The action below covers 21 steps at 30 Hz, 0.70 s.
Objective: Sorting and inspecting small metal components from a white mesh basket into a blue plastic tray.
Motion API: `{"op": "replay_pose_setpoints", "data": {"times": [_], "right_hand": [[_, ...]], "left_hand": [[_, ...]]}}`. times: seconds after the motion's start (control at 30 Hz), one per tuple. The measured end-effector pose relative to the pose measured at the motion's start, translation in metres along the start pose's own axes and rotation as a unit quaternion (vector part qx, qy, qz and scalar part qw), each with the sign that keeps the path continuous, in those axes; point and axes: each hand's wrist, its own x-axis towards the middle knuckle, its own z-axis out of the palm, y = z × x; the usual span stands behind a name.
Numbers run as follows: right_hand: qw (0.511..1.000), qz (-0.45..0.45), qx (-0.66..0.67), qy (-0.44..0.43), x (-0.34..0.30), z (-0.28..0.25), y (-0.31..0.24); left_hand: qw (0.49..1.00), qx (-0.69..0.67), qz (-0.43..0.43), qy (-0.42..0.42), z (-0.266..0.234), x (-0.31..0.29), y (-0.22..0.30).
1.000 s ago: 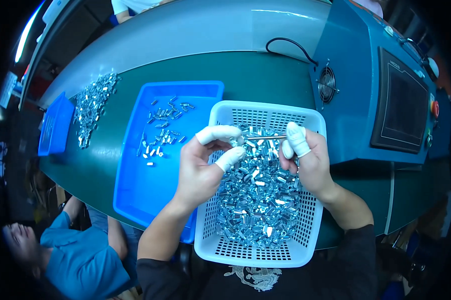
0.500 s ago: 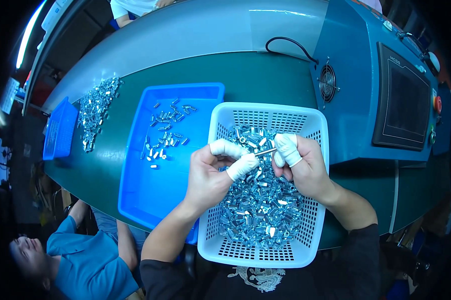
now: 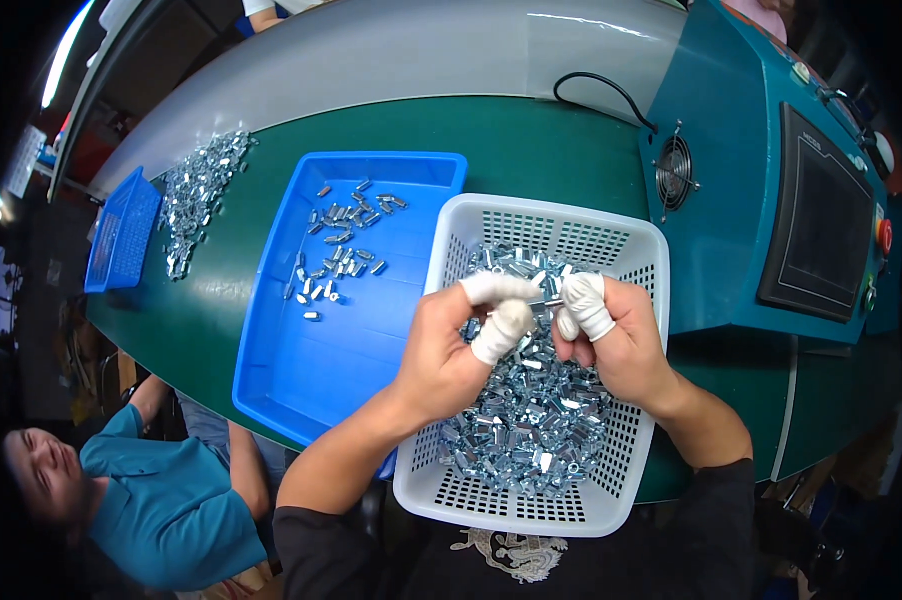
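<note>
In the head view, we look down on a green table with a white perforated basket at its near side, holding a large heap of short, shiny metal pieces. Our two hands meet above the far half of that heap, thumbs and forefingers covered in white sleeves. Our right hand has its covered fingertips pinched narrowly on a slim metal bit, whose end points left. Our left hand faces it, thumb and forefinger slightly apart and blurred; we cannot tell whether anything sits between them.

Just left of the basket, we have a shallow blue tray, with loose pieces scattered over its far half. Farther left, another pile lies on the table, beside a small blue basket. To the right stands a teal machine with a dark screen, a fan and a red button. At the near left, we see a seated co-worker in a teal shirt.
</note>
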Motion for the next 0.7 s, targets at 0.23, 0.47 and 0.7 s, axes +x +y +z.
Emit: {"op": "replay_pose_setpoints", "data": {"times": [0.23, 0.47, 0.7], "right_hand": [[0.997, -0.016, -0.065, 0.024, -0.001, 0.002, 0.004], [0.996, 0.026, 0.003, 0.085, 0.002, 0.001, -0.002], [0.993, -0.003, -0.029, 0.113, 0.004, -0.003, 0.0]], "left_hand": [[1.0, -0.003, -0.002, 0.024, 0.004, 0.001, 0.004], [0.939, 0.239, 0.232, 0.084, -0.017, 0.01, 0.002], [0.852, 0.424, 0.214, 0.22, -0.054, 0.024, -0.01]]}}
